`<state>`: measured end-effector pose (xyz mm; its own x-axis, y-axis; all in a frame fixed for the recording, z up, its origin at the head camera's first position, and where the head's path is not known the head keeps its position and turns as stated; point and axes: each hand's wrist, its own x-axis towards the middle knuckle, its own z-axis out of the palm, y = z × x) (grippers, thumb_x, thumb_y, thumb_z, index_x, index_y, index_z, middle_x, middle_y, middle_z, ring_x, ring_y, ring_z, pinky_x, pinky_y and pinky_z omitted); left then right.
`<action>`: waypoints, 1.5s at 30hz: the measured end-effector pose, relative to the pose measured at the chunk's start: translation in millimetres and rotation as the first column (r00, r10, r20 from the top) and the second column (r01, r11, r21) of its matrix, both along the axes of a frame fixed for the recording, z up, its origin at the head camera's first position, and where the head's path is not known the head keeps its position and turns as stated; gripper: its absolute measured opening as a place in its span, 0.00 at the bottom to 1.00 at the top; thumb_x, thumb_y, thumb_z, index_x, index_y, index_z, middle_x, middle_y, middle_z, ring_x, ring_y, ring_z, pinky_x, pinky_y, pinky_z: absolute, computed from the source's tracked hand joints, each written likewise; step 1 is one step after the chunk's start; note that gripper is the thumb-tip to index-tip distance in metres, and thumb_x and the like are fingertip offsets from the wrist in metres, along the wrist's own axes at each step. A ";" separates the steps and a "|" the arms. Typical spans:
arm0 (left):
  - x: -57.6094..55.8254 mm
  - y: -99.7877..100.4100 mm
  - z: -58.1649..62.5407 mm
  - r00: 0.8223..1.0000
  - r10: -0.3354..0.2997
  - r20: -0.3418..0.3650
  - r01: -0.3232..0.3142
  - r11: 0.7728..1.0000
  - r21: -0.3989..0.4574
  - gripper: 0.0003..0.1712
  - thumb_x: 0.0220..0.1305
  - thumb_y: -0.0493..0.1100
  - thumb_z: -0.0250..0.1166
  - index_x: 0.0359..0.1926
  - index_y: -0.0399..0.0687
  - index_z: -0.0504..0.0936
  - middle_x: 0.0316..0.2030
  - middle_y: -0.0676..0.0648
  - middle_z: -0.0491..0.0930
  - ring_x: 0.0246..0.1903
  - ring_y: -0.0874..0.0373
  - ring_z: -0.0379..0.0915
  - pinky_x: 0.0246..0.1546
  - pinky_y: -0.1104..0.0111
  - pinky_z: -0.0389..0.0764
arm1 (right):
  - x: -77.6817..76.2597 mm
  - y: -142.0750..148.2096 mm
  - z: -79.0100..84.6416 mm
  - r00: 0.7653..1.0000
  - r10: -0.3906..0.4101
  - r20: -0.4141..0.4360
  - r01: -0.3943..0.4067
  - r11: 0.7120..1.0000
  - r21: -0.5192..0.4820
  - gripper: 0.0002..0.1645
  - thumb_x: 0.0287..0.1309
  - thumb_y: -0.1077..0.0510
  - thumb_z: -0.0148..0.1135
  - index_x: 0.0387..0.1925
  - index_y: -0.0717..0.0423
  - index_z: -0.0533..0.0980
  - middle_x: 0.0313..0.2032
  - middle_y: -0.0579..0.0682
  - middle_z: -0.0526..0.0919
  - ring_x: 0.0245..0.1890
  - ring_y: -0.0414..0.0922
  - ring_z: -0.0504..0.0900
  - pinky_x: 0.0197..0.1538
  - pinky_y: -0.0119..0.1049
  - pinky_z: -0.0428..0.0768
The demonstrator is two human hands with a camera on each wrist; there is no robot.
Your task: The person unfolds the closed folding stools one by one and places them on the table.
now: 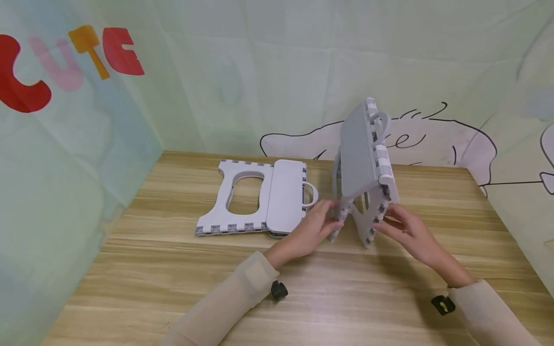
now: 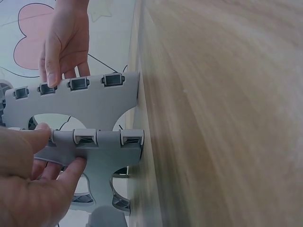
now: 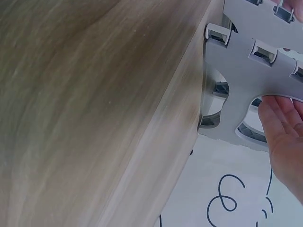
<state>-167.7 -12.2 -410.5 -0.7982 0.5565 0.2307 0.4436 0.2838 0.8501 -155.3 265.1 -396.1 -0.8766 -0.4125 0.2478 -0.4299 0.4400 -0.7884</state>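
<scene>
A grey and white folding step stool (image 1: 357, 149) stands partly unfolded on the table, its textured top steeply tilted and its leg panels apart. With thumb and fingers on either side of a hinged edge, my left hand (image 1: 305, 233) pinches the left leg panel (image 2: 106, 156). My right hand (image 1: 411, 235) grips the other leg panel (image 3: 236, 94). In the right wrist view its fingers reach into that panel's oval opening. A second folding step stool (image 1: 285, 192) lies folded flat to the left, its loop handle close to my left hand.
The wood-grain table (image 1: 173, 293) reaches a printed cloth backdrop (image 1: 207, 96) behind and at the sides. Coloured letters (image 1: 88, 43) show on the cloth at the upper left. Dark wrist devices (image 1: 279, 290) sit at both cuffs.
</scene>
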 end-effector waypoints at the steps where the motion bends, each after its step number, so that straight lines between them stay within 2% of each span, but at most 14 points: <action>1: 0.2 -0.2 0.1 1.000 0.000 0.000 0.000 1.000 -0.003 0.28 0.73 0.41 0.58 0.68 0.33 0.63 0.62 0.38 0.66 0.64 0.46 0.66 0.58 0.79 0.72 | 0.3 0.5 0.1 1.000 -0.003 0.002 0.003 1.000 0.002 0.24 0.67 0.67 0.61 0.62 0.66 0.70 0.60 0.62 0.76 0.57 0.27 0.73 0.57 0.28 0.77; 13: 1.2 -1.9 0.2 1.000 -0.001 -0.014 0.001 1.000 -0.016 0.27 0.74 0.42 0.57 0.68 0.35 0.63 0.62 0.40 0.66 0.64 0.50 0.66 0.59 0.77 0.72 | 2.9 5.6 -0.3 1.000 -0.015 -0.010 0.015 1.000 0.001 0.25 0.66 0.68 0.61 0.63 0.66 0.70 0.60 0.64 0.76 0.56 0.27 0.73 0.56 0.26 0.76; 30: 0.9 -2.1 -0.5 0.999 -0.002 -0.042 0.000 1.000 -0.026 0.27 0.74 0.41 0.58 0.68 0.34 0.63 0.61 0.39 0.67 0.64 0.50 0.66 0.60 0.74 0.73 | 3.7 15.8 0.1 1.000 -0.019 -0.004 0.019 0.999 0.033 0.26 0.68 0.66 0.60 0.64 0.67 0.68 0.60 0.64 0.75 0.57 0.28 0.73 0.57 0.25 0.75; 37: 0.2 -1.5 -0.4 0.999 -0.006 -0.047 0.005 0.999 -0.032 0.28 0.74 0.41 0.58 0.68 0.34 0.62 0.62 0.39 0.67 0.64 0.49 0.66 0.59 0.74 0.73 | 5.6 19.3 1.7 1.000 0.002 -0.031 -0.002 1.000 0.016 0.29 0.66 0.70 0.60 0.67 0.66 0.67 0.60 0.66 0.75 0.57 0.27 0.73 0.57 0.23 0.75; 45: 1.2 -1.1 1.2 0.999 0.000 -0.045 -0.003 0.999 -0.053 0.29 0.74 0.43 0.57 0.69 0.34 0.62 0.62 0.39 0.66 0.64 0.48 0.65 0.60 0.75 0.73 | 5.8 24.8 -0.2 1.000 -0.028 -0.012 0.029 0.998 0.050 0.28 0.68 0.67 0.59 0.67 0.67 0.66 0.61 0.65 0.74 0.57 0.26 0.72 0.56 0.23 0.75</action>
